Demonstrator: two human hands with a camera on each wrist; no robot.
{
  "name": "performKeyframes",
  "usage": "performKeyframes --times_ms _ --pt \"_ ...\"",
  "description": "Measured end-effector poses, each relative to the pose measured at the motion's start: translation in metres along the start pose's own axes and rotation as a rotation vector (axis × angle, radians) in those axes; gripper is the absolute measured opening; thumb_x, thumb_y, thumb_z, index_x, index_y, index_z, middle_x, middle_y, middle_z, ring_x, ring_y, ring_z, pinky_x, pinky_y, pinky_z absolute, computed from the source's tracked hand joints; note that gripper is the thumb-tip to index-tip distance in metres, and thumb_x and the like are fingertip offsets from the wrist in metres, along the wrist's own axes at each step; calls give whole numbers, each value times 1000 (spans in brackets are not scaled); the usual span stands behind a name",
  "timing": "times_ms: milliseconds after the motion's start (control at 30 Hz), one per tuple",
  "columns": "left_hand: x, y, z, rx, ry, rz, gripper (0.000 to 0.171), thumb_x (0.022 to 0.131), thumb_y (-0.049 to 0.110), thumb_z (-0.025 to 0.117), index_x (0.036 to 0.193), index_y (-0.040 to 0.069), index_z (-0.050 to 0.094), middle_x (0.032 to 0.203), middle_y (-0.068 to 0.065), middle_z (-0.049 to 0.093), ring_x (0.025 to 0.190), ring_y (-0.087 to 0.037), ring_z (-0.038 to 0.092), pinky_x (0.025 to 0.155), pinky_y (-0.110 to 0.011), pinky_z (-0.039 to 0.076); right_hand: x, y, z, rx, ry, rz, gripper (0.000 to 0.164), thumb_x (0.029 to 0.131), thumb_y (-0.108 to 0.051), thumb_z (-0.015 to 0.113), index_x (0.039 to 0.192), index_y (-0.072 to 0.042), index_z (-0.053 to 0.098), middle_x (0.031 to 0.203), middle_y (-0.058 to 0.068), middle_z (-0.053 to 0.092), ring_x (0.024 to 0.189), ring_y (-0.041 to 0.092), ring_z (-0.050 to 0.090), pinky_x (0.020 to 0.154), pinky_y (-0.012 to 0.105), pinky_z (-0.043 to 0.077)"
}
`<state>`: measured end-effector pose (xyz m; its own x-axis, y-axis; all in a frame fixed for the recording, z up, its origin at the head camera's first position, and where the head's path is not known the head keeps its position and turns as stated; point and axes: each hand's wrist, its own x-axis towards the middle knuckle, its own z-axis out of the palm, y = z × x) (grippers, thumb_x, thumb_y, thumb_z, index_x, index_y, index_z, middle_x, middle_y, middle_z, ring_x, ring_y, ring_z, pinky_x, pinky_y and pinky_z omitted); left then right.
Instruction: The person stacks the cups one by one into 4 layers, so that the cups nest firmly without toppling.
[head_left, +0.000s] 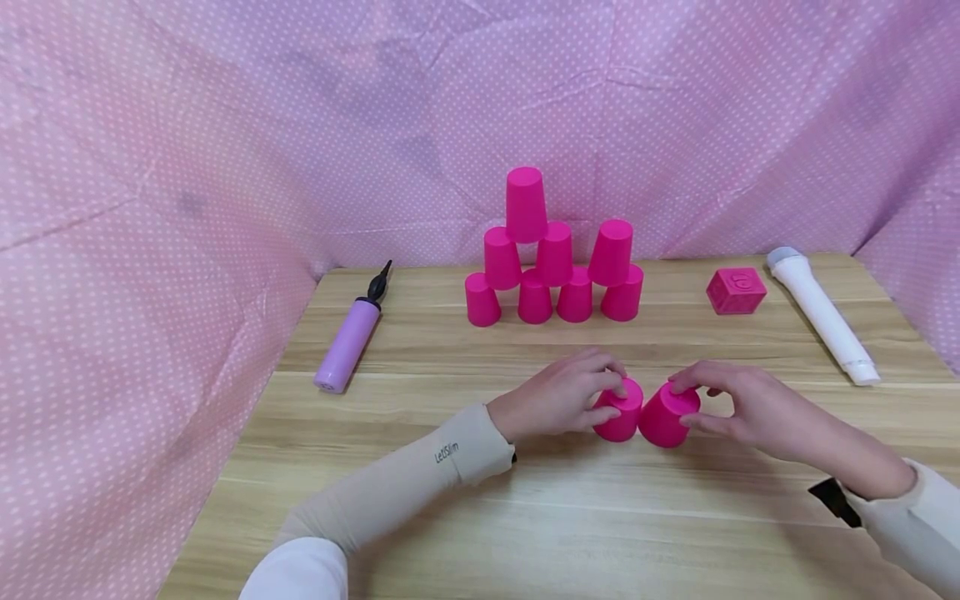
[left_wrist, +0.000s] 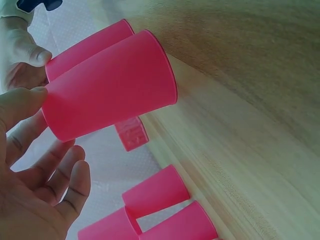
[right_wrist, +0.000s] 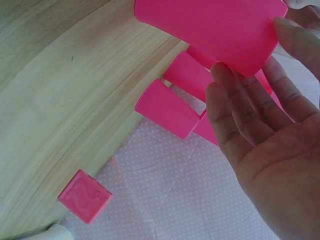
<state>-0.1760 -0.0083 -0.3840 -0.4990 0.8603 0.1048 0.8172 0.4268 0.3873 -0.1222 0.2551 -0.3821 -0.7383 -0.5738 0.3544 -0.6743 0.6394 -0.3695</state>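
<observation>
Two pink cups stand side by side, bottoms up, near the middle of the wooden table (head_left: pixel 465 500). My left hand (head_left: pixel 562 396) pinches the left cup (head_left: pixel 621 421) near its upper end between thumb and fingers. The right cup (head_left: pixel 663 421) is pinched the same way by my right hand (head_left: pixel 750 408). Behind them, several upturned pink cups form a stack: a bottom row with a cup (head_left: pixel 483 302) at its left end, a middle row with a cup (head_left: pixel 613 254) at its right, and a single top cup (head_left: pixel 527 207).
A purple hand pump (head_left: pixel 351 343) with a black nozzle lies at the left. To the right are a pink embossed block (head_left: pixel 735 292) and a white microphone (head_left: pixel 821 317). Pink dotted cloth (head_left: pixel 420 125) hangs behind the table.
</observation>
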Motion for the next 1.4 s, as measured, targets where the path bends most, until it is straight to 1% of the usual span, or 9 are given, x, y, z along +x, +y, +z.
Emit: performKeyframes --times_ms 233,400,500,833,1000,1133,1233,1400 --pt "-1 -2 2 -23 -3 -23 41 79 31 77 116 19 66 121 6 51 111 -3 41 88 -11 38 -1 0 -1 1 -21 18 48 59 -9 88 101 -19 66 101 -8 65 85 6 60 67 23 51" --pt "-2 -2 3 -22 -8 -42 42 78 31 78 117 20 65 121 6 51 112 -3 41 88 -13 39 -2 0 -1 2 -16 -7 49 59 -7 88 102 -18 66 103 -7 65 86 7 60 68 21 50" --pt "-2 -3 4 -15 2 -36 42 78 31 78 116 20 65 120 6 52 111 -3 41 88 -13 39 -2 1 0 4 -9 -22 49 59 -6 87 102 -18 66 103 -7 65 87 6 60 69 20 49" --pt "-1 -2 7 23 26 -24 41 77 33 78 114 20 65 119 5 54 110 -4 43 87 -13 39 -3 1 -1 -2 -19 -3 49 59 -9 88 103 -18 67 105 -7 64 88 7 60 71 17 48" --pt "-2 -4 8 29 36 -18 41 77 34 78 113 20 64 119 5 55 109 -4 43 87 -13 39 -2 1 0 -1 -5 -26 49 59 -9 88 102 -17 66 104 -7 65 87 7 60 73 14 46" --pt "-4 -5 6 -1 47 -33 42 77 33 78 114 20 64 120 5 55 110 -4 44 86 -12 40 -1 1 1 -2 -1 -41 50 58 -9 88 103 -17 66 103 -8 64 86 6 59 74 11 44" --pt "-7 -5 2 -33 67 -49 41 77 30 79 114 20 64 119 5 54 110 -5 44 85 -12 41 -1 1 0 -14 -2 -45 50 59 -9 87 103 -16 66 102 -9 64 84 5 58 74 12 43" --pt "-11 -6 -8 -66 121 -39 37 78 25 78 112 18 65 116 6 55 108 -4 45 84 -12 41 6 -2 -7 -35 24 -56 49 60 -7 85 104 -15 65 101 -9 64 84 6 58 74 14 44"
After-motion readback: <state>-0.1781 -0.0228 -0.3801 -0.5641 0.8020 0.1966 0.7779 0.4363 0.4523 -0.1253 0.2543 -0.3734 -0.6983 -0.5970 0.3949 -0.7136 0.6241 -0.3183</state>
